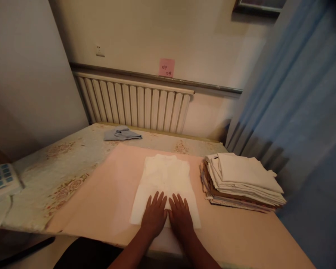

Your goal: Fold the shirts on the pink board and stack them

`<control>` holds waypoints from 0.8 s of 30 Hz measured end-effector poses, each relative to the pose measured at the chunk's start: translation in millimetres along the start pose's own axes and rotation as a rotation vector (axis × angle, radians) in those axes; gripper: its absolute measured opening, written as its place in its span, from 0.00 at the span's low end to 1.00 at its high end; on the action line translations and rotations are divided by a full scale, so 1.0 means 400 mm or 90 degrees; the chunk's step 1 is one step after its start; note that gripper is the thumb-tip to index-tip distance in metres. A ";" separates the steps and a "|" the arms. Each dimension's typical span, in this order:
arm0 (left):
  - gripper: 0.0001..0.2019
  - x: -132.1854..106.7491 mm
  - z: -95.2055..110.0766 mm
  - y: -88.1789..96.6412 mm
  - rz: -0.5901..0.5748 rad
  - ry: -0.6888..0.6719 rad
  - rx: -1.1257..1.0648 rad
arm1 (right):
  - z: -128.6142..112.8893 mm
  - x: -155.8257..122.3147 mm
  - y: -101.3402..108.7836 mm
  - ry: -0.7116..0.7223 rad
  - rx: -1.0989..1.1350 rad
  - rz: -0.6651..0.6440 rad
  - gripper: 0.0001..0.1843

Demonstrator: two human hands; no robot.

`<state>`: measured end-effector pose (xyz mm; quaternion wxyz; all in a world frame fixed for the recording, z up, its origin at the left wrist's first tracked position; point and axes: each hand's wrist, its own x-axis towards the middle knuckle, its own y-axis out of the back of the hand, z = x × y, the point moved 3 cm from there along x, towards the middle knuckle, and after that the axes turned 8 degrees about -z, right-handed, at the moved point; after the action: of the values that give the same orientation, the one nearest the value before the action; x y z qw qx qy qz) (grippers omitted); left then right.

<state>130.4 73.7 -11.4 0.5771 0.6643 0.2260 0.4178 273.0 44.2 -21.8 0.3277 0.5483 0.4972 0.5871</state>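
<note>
A white garment (166, 173), perhaps a sleeveless top, lies flat on a pink cloth (109, 194) with its neckline toward the wall. Both palms rest on its lower part, side by side. My left hand (155, 213) has its fingers stretched out and slightly spread. Close beside it, my right hand (180, 215) lies flat too, fingers pointing away from me and the thumbs nearly touching. Neither hand grips anything. The garment's lower edge is partly hidden beneath my hands and wrists.
A stack of folded clothes (246, 175) stands at the right by a blue curtain (291, 112). A crumpled grey cloth (121, 133) lies at the back of the flowered tablecloth (64, 149). At the left edge sits a white device (2, 183) with a cord. A radiator (134, 102) lines the wall.
</note>
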 end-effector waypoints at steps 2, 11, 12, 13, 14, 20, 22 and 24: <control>0.25 0.003 -0.013 0.002 -0.005 -0.006 -0.005 | 0.002 0.000 0.000 0.001 -0.001 -0.001 0.23; 0.25 -0.007 -0.099 0.000 -0.009 0.008 -0.007 | 0.059 -0.033 0.014 0.053 -0.008 -0.053 0.29; 0.26 -0.013 -0.108 -0.001 -0.015 0.009 -0.008 | 0.067 -0.042 0.016 0.064 -0.007 -0.067 0.30; 0.26 -0.020 -0.117 -0.003 -0.023 0.008 -0.010 | 0.075 -0.051 0.017 0.075 -0.007 -0.081 0.31; 0.26 -0.028 -0.126 -0.004 -0.033 0.005 -0.013 | 0.083 -0.061 0.018 0.086 -0.005 -0.093 0.32; 0.29 -0.086 -0.165 -0.004 -0.056 -0.037 -0.028 | 0.116 -0.116 0.013 0.122 0.029 -0.114 0.37; 0.30 -0.105 -0.173 -0.001 -0.056 -0.056 -0.028 | 0.121 -0.125 0.010 0.121 0.035 -0.119 0.36; 0.31 -0.120 -0.179 0.003 -0.059 -0.080 -0.025 | 0.121 -0.131 0.007 0.124 0.031 -0.129 0.34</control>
<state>45.5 77.1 -25.6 0.6218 0.6667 0.2118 0.3521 330.2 5.7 -40.6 0.3223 0.4437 0.5933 0.5893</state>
